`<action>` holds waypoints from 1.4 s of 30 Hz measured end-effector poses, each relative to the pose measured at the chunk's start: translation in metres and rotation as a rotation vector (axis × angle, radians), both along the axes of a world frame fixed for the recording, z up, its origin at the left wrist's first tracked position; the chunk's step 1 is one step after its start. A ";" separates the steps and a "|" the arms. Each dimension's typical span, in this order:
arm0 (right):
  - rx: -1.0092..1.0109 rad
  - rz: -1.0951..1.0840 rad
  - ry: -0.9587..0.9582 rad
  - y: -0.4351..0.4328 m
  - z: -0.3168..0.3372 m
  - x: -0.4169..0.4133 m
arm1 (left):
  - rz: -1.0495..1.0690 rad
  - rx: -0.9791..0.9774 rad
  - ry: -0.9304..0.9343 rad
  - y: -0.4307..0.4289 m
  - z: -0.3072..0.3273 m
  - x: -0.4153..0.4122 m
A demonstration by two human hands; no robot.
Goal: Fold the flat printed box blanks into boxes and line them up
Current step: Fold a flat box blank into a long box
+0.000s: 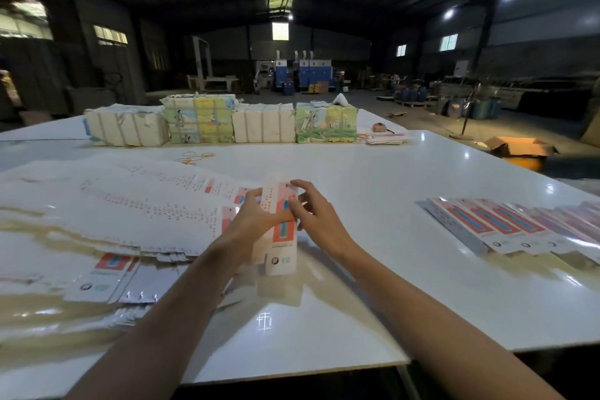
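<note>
A tall white box blank [281,245] with red and blue print stands on end near the middle of the white table [389,191]. My left hand [251,217] grips its left side, fingers curled over the upper part. From the right, my right hand [313,213] pinches its upper right edge. A wide fanned pile of flat blanks [130,204] lies to the left. A row of folded boxes [506,226] lies side by side at the right.
Several tied bundles of printed stock [224,122] stand in a line along the table's far side, with loose rubber bands [194,156] in front of them. More flat blanks [104,279] lie near the front left edge. An open cardboard carton [519,149] sits on the floor at right.
</note>
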State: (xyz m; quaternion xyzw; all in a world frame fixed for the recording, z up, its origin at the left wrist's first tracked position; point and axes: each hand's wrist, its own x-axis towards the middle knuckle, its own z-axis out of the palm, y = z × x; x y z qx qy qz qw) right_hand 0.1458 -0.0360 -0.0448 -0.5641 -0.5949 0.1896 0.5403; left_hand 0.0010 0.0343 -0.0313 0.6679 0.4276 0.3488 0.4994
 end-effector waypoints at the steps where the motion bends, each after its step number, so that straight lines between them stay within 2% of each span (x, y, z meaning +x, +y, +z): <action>1: 0.007 0.007 0.036 0.000 -0.003 0.002 | -0.021 -0.038 -0.018 0.000 -0.002 0.001; 5: -0.025 0.019 0.048 0.001 -0.003 0.011 | -0.154 -0.181 -0.153 -0.005 -0.002 0.005; 14: -0.066 -0.090 -0.066 0.002 0.005 0.032 | -0.377 -0.268 -0.323 -0.015 -0.004 0.005; 18: -0.109 -0.043 0.082 0.004 0.005 0.035 | -0.441 -0.414 -0.454 -0.016 -0.008 0.000; 21: -0.175 0.017 0.209 0.004 0.008 0.037 | -0.435 -0.438 -0.473 -0.017 -0.008 0.004; 27: -0.197 0.097 0.456 -0.005 0.018 0.048 | -0.628 -0.519 -0.495 -0.020 -0.003 0.009; 36: -0.214 0.046 0.305 -0.014 0.020 0.056 | -0.790 -0.554 -0.408 -0.016 0.000 0.008; 39: -0.233 0.015 0.258 -0.010 0.019 0.052 | -0.676 -0.696 -0.363 0.000 -0.004 0.011; 40: -0.236 -0.002 0.245 -0.010 0.018 0.050 | -0.640 -0.764 -0.412 0.005 -0.006 0.007; 42: -0.247 -0.027 0.242 -0.010 0.018 0.048 | -0.647 -0.674 -0.398 0.002 -0.006 0.006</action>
